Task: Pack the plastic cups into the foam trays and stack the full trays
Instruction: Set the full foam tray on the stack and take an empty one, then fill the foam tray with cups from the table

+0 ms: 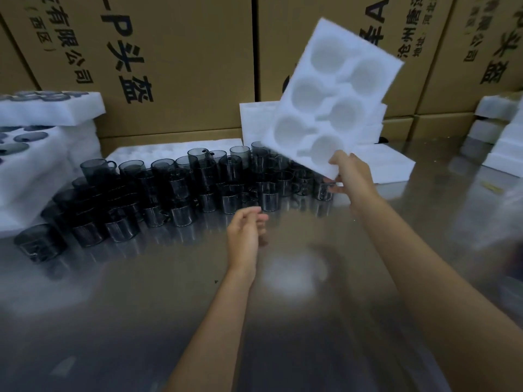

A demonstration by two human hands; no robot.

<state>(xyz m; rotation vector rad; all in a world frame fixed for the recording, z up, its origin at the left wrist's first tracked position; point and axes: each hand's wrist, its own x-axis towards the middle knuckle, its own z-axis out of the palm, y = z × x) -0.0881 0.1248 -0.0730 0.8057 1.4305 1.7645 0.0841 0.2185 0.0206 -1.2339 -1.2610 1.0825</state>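
Head view shows us, largest first, cartons (175, 60) of brown card with black print walling the table's far edge; we read them as stiff and not ours to move. Next the table (283, 321), a smooth steel sheet that mirrors everything; we judge it slick, so things will slide on it readily. At the left edge stand the full trays (42, 171), white foam blocks piled up with dark cups sunk to their rims; more foam (498, 142) sits piled at the right edge, and spare trays (379, 165) lie near the far edge. Our tray (331, 100) is off the table, tilted up on end above the far middle, its six round pockets empty and facing us; the foam looks matte, slightly fuzzy and soft at the edges; we judge it very light, a little bendy, easy to dent, so we take it by a corner or rim and pinch gently. Our right hand (349, 174) is clamped on its lower corner, thumb on the front face, fingers behind. The cups (175, 193) crowd the table from the left edge to the middle, smoky clear plastic cylinders with small side handles; we judge them light, rigid, smooth and easily toppled, best taken round the body or by the handle. Our left hand (244, 233) hangs above the table's middle, fingers loosely curled and apart from everything, holding nothing.
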